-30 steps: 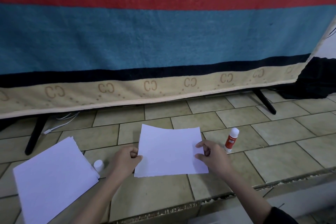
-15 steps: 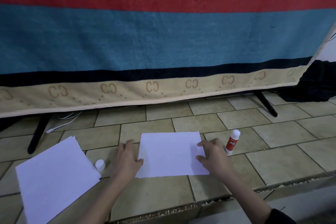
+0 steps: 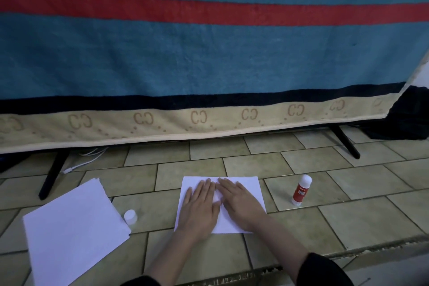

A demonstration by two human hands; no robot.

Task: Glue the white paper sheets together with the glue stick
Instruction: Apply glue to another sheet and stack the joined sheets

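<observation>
On the tiled floor (image 3: 348,220), thin, limp paper sheets (image 3: 246,186) are pressed by the flat-fingered left hand (image 3: 199,206) and right hand (image 3: 239,202); edges are judged best for lifting.

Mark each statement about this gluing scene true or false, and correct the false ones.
1. Both hands lie flat on the middle sheet. True: the left hand and right hand press on it with straight fingers.
2. The glue stick lies on its side. False: it stands upright on the tiles, right of the sheet.
3. The right hand holds the glue stick. False: the stick stands apart from it, untouched.
4. A paper stack lies left of the sheet. True.
5. The white cap sits on the glue stick. False: it stands on the tiles beside the stack.
</observation>
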